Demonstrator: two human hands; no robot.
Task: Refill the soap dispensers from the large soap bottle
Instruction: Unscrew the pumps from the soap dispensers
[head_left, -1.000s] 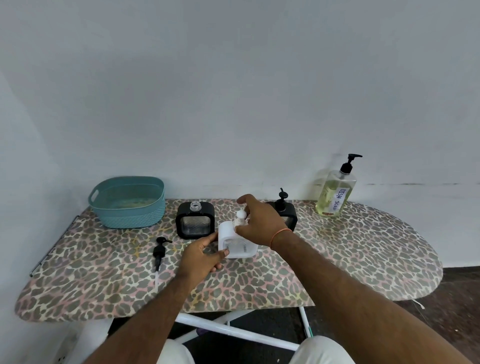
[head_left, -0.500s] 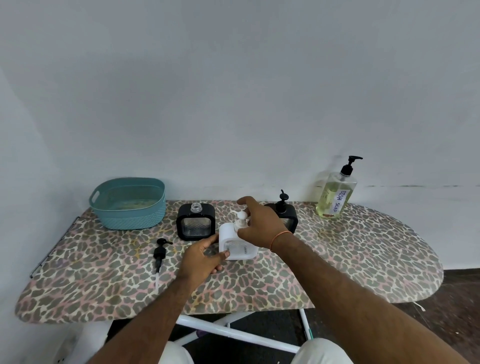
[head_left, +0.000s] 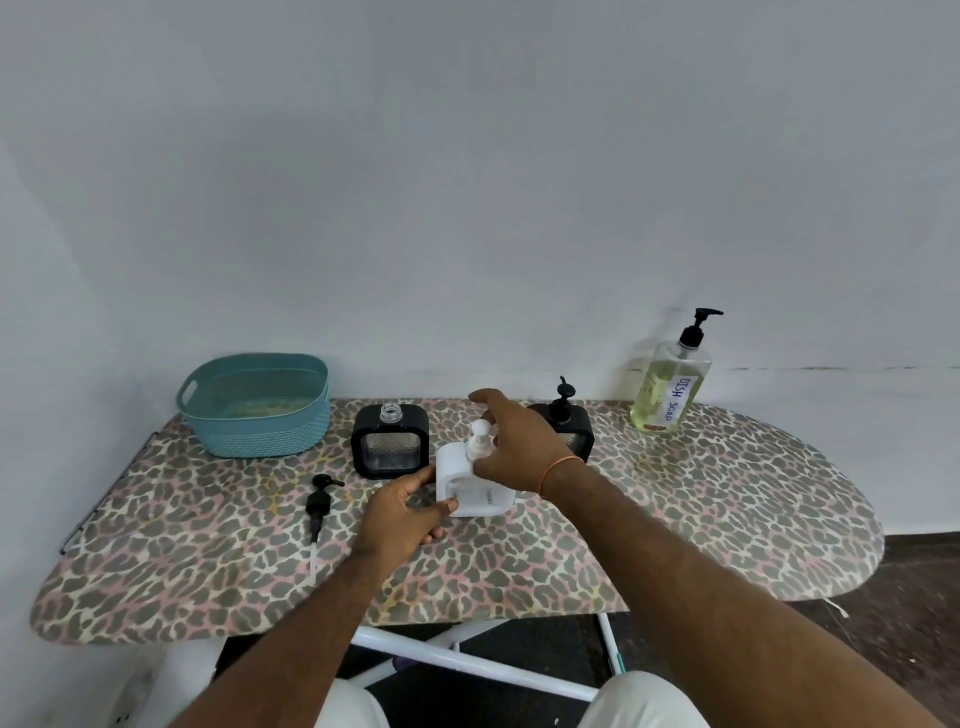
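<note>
A white square soap dispenser (head_left: 470, 496) stands mid-board on the leopard-print ironing board (head_left: 701, 519). My left hand (head_left: 402, 512) grips its lower left side. My right hand (head_left: 519, 447) curls round its white pump (head_left: 478, 434) from the right, index finger raised. Behind it a black dispenser (head_left: 389, 441) stands with its neck open and no pump. A second black dispenser (head_left: 566, 421), pump fitted, is partly hidden by my right hand. The large bottle of yellow dish soap (head_left: 670, 387) stands at the back right.
A loose black pump (head_left: 318, 512) with its tube lies on the board left of my left hand. A teal basket (head_left: 254, 410) sits at the back left. A white wall runs close behind the board. The board's white legs (head_left: 467, 660) show below.
</note>
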